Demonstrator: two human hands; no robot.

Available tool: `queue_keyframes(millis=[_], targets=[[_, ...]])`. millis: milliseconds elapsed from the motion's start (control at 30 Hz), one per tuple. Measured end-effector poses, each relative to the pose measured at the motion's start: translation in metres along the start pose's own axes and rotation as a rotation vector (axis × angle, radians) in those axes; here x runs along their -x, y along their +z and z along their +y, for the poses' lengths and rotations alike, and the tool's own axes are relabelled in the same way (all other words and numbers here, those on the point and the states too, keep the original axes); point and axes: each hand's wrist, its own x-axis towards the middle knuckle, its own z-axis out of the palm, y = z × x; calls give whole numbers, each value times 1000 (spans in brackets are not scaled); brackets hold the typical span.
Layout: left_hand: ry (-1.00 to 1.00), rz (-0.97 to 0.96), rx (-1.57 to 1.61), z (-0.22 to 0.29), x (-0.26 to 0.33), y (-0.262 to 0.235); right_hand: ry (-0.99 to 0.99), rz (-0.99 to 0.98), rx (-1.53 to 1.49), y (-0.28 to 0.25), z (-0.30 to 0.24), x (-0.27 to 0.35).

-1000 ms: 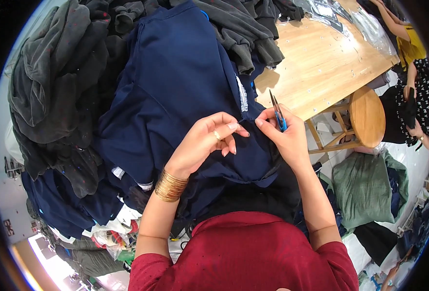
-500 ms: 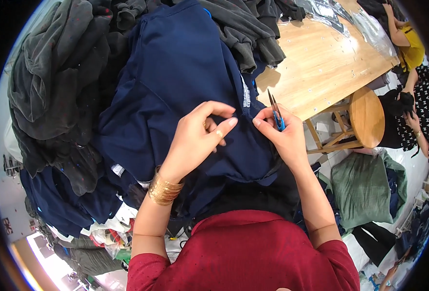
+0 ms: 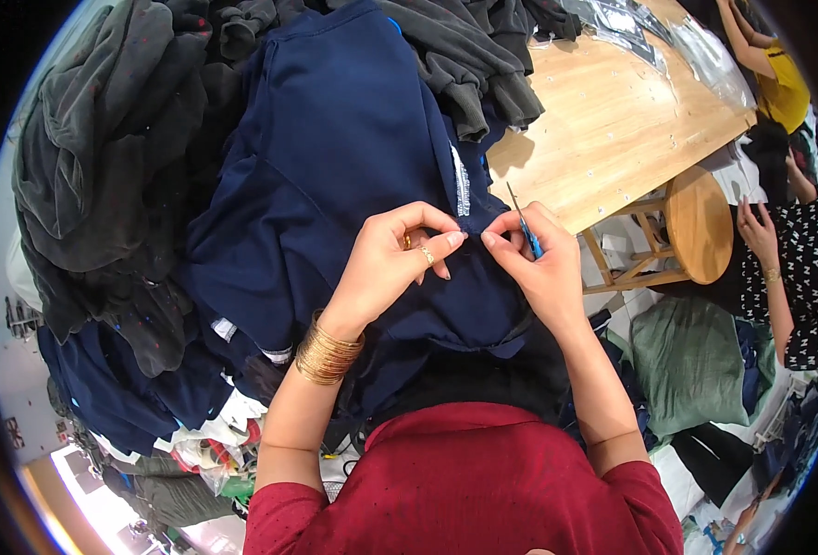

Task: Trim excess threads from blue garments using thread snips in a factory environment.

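Observation:
A navy blue garment point(image 3: 344, 111) lies spread before me, with a white strip point(image 3: 460, 180) along its right-hand seam. My left hand point(image 3: 407, 248), wearing a ring and gold bangles, pinches the garment at the seam just below that strip. Close beside it, my right hand point(image 3: 540, 250) pinches the same seam between thumb and forefinger. Small scissors point(image 3: 531, 239) with blue handles are tucked in the right hand's palm, and their narrow blades point up and away from the cloth. Fingers partly hide the handles and the pinched bit of fabric.
Dark grey garments point(image 3: 104, 185) are heaped at the left and far side. A wooden table point(image 3: 603, 129) with clear plastic bags point(image 3: 705, 60) extends to the right, near a round stool point(image 3: 699, 225). A green cloth bundle point(image 3: 691, 365) rests below it. Other people work at far right.
My left hand has moved right and closed on the seam beside the right hand. The scissors' blades, slightly apart before, now look closed. At far right, a person's hand has risen.

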Motion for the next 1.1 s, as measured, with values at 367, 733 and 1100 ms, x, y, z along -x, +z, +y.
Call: queue_keyframes(millis=[367,733,1100], targets=[[40,47,36,-6,3,1,271,-277,-558,-6,-25,27],[113,77,-117,-10,5,3,616,-474,-576,-11,-13,32],[87,88,-119,-3,11,6,645,-517,-510,-9,-14,27]])
